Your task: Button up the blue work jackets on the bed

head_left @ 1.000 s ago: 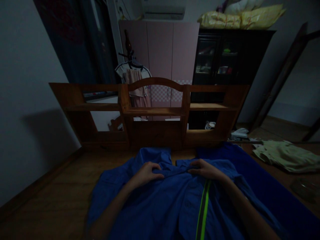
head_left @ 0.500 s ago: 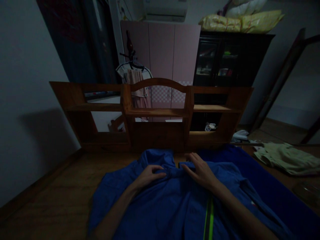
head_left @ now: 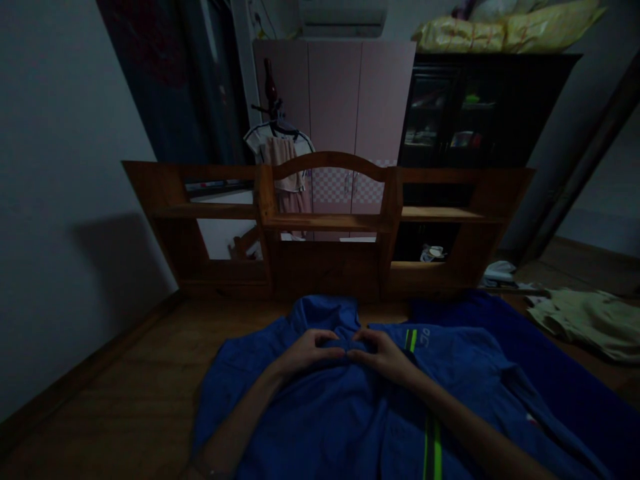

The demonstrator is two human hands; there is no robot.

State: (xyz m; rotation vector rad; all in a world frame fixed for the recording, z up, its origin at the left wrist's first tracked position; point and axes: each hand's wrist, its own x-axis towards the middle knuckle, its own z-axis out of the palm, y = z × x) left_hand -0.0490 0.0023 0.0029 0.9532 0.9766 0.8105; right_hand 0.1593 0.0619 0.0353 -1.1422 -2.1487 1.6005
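Observation:
A blue work jacket (head_left: 315, 407) with neon-yellow and dark stripes lies spread out in front of me, with white lettering on its right part. Near its upper middle, my left hand (head_left: 309, 351) pinches a fold of the fabric between thumb and fingers. Close beside it, my right hand (head_left: 386, 357) grips the same bunched area, its fingertips almost meeting those of the left. The gathered cloth between the fingertips is dim, so I cannot make out which part of the jacket it is.
The jacket rests on a wooden surface (head_left: 135, 367), with a darker blue cloth (head_left: 545, 360) under its right side. A wooden headboard with shelves (head_left: 327, 223) stands behind. Pale green clothing (head_left: 595, 323) lies at the right. A white wall (head_left: 60, 267) borders the left.
My right hand has moved left, closer to my left hand, and now pinches the cloth. A striped, lettered part of the jacket it covered now shows. The whole view has shifted slightly.

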